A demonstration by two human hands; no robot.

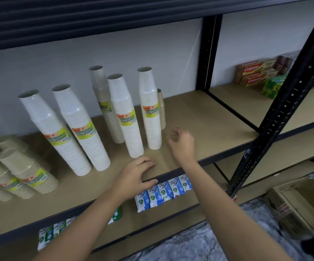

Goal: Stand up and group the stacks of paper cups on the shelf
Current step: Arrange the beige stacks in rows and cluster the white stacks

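My left hand (135, 176) rests open on the shelf (199, 119) edge; my right hand (182, 144) hovers loosely curled, empty. White cup stacks (133, 132) stand at eleven o'clock, brown stacks (26, 166) at nine.

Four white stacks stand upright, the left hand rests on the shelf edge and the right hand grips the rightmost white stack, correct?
No. The head view shows the right hand holding nothing, hovering beside the rightmost white stack, apart from it. The rest holds: four upright white stacks, left hand resting on the shelf edge.
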